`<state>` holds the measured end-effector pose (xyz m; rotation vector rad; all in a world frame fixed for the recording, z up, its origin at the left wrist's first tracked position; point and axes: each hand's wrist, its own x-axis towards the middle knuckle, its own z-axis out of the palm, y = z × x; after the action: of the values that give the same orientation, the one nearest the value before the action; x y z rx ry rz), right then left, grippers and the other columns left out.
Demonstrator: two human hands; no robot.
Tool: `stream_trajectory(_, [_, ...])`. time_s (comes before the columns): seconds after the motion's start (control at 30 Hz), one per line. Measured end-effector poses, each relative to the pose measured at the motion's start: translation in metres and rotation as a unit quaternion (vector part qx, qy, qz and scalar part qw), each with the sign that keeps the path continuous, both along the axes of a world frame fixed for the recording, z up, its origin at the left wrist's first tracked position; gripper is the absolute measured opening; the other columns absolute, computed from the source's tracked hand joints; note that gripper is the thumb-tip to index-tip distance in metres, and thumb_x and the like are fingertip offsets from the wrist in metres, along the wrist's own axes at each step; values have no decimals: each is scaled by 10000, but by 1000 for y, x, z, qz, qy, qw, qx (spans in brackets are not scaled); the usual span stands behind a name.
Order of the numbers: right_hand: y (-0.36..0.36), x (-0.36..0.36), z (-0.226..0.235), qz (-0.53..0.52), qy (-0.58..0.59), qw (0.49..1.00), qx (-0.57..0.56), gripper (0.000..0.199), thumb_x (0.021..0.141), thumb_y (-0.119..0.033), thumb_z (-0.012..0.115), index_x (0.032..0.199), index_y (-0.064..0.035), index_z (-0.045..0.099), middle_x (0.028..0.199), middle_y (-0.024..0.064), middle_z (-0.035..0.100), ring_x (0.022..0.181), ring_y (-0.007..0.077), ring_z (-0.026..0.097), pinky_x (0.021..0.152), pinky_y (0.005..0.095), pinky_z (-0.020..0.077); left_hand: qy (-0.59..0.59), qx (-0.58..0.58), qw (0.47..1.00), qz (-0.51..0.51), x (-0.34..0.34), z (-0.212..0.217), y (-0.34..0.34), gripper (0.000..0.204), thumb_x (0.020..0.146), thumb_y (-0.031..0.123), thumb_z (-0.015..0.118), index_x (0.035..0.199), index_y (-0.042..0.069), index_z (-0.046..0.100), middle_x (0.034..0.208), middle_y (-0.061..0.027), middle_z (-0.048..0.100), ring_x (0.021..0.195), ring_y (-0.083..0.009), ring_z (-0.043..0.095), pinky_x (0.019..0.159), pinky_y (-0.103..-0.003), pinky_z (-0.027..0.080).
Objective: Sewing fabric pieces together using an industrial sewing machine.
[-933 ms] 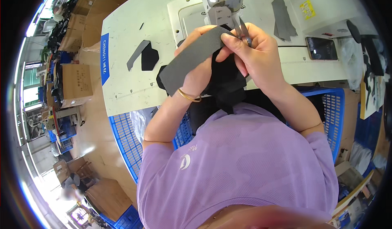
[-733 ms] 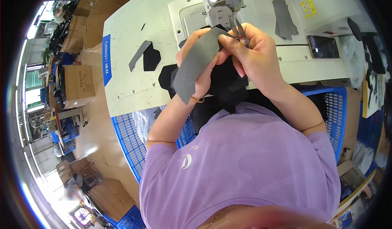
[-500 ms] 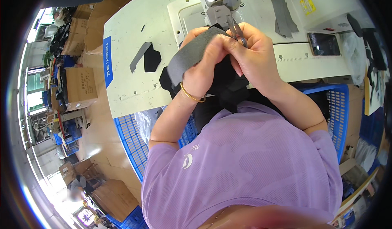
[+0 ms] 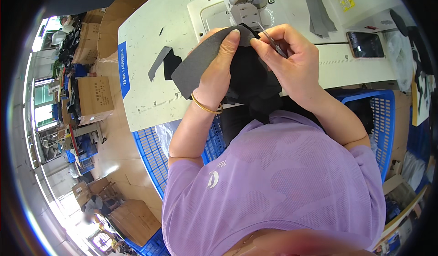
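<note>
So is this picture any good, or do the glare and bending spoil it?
In the head view, the windows at the left are bright and partly washed out, and the floor shows a glare patch; also in the head view, the table's edge bows and the corners go dark; yet in the head view, the gray piece and the fingers look fairly clear.

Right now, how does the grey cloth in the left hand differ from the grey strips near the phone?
The grey cloth is held under the thumb of the left hand; the grey strips lie on the table, untouched. The grey cloth looks broader, the grey strips narrower and overlapping. Both are grey, thin and flexible-looking.
</note>
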<state>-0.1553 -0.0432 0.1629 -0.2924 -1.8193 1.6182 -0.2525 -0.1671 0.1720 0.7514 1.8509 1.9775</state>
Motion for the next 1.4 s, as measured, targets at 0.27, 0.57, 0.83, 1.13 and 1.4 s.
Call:
stream_trajectory(0.27, [-3, 1, -1, 2, -4, 1000, -13, 200, 847, -141, 720, 785, -26, 569, 620, 2, 607, 555, 20, 511, 502, 198, 402, 196, -101, 970, 98, 8, 8, 1, 175, 918, 177, 667, 936, 4, 671, 788, -22, 643, 702, -89, 562, 648, -227, 459])
stream_trajectory(0.57, [-6, 2, 0, -10, 18, 1000, -22, 178, 839, -105, 720, 778, -37, 567, 616, -4, 615, 553, 14, 527, 494, 188, 400, 13, 16, 998, 61, 14, 9, 0, 191, 912, 172, 672, 986, -3, 648, 853, -31, 636, 769, -82, 570, 713, -203, 456])
stream_trajectory(0.83, [-3, 5, 0, 25, 28, 997, -65, 142, 875, -125, 700, 866, -25, 599, 703, 7, 651, 612, 10, 551, 525, 175, 414, -50, 48, 996, 47, 18, 14, 1, 220, 914, 198, 674, 989, -7, 649, 874, -29, 658, 800, -85, 590, 725, -210, 464])
stream_trajectory(1.13, [-1, 15, 3, 69, -33, 995, -61, 192, 926, -190, 650, 965, -2, 644, 725, 8, 660, 631, 16, 554, 553, 176, 427, -57, 27, 996, 60, 17, 11, 4, 251, 922, 220, 666, 1015, -13, 658, 905, -30, 663, 827, -89, 585, 763, -214, 459])
stream_trajectory(1.4, [0, 14, 3, 27, -49, 998, 17, 198, 921, -204, 654, 927, -6, 656, 657, 9, 632, 595, 26, 552, 540, 193, 425, -48, 24, 997, 58, 18, 10, 5, 250, 927, 223, 660, 1022, -8, 659, 904, -31, 665, 835, -92, 589, 769, -214, 459])
